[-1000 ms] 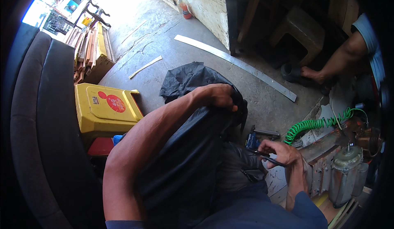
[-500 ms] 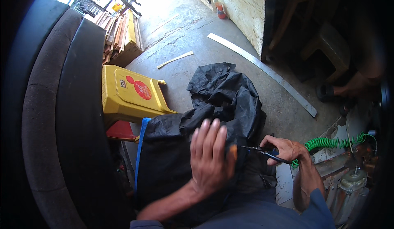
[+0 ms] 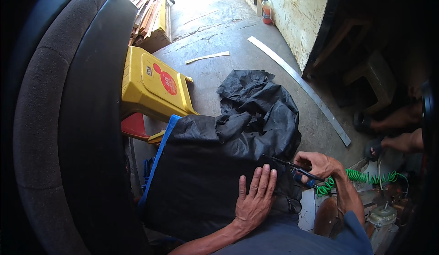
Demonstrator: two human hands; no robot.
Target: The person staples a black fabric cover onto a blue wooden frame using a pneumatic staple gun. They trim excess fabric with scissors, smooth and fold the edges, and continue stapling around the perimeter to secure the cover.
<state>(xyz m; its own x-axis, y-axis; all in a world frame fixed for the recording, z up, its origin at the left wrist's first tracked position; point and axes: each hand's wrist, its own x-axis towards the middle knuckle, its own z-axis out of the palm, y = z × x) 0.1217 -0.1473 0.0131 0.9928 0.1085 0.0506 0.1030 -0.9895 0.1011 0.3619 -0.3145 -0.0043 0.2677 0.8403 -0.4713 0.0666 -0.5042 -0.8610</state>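
Black sheet fabric (image 3: 201, 172) is spread in front of me over my lap, its far part bunched into wrinkled folds and a blue strip (image 3: 160, 150) along its left edge. My left hand (image 3: 254, 200) rests palm down on it with fingers outstretched. Just to the right, my right hand (image 3: 315, 166) grips black-handled scissors (image 3: 288, 163), whose blades lie over the fabric near my left fingertips. Part of a blue tool, too hidden to name, shows beneath the right hand.
Left are a padded dark backrest (image 3: 41, 127) and yellow stool (image 3: 151, 83). Beyond lie stacked timber (image 3: 146, 22), a bottle (image 3: 267, 13) and a metal strip (image 3: 297, 86). At right are another person's feet (image 3: 375, 149), a green coiled hose (image 3: 366, 176) and a metal canister (image 3: 382, 218).
My left hand has let go of the bunched fabric and come down flat on it, nearer the scissors. The fabric lies flatter, the view has shifted, and the other person's arm has left view.
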